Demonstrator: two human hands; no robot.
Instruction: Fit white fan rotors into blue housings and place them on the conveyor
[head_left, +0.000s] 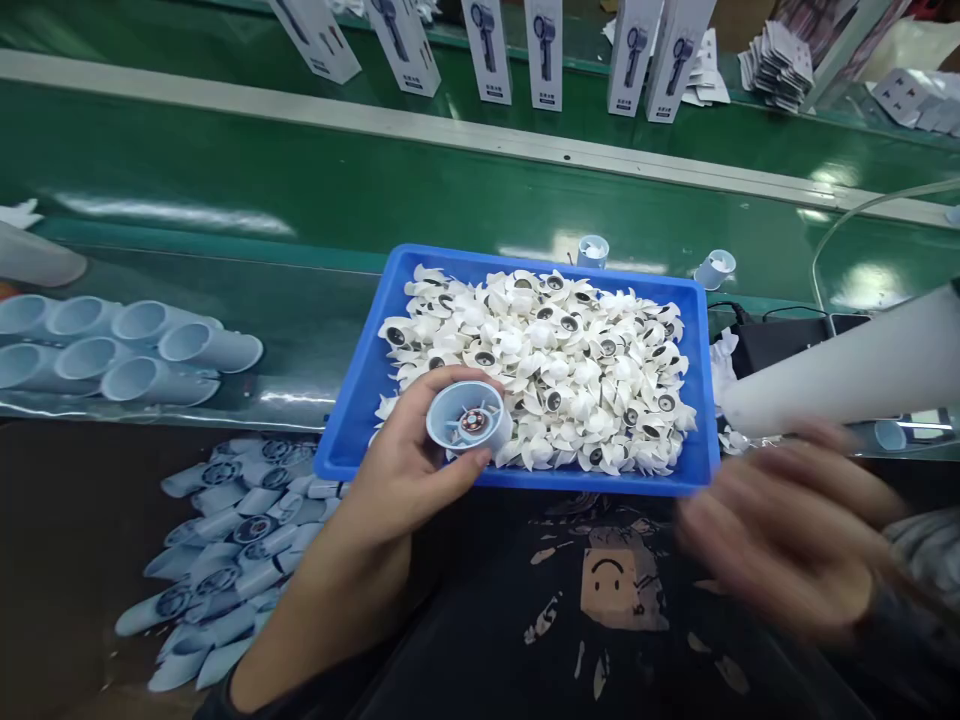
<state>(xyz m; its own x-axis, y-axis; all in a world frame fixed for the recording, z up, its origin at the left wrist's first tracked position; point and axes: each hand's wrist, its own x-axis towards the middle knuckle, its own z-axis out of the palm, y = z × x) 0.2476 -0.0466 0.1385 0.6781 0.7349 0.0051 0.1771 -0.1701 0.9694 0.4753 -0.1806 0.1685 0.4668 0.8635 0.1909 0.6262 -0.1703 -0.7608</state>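
My left hand [409, 465] is closed around a pale blue round housing [469, 420] with a small motor hub in its middle, held over the near left corner of a blue tray [360, 400]. The tray is heaped with several white fan impellers [555, 365]. My right hand [787, 520] is at the lower right, smeared by motion, below the tray's near right corner. A white cone-shaped thing [847, 375] lies just above it; whether the hand holds it is unclear.
Pale blue tube housings [127, 350] lie stacked at the left on the green conveyor [300, 190]. More housings [225, 550] are piled at the lower left. White product boxes [544, 50] stand in a row at the back. Two small cups [592, 250] sit behind the tray.
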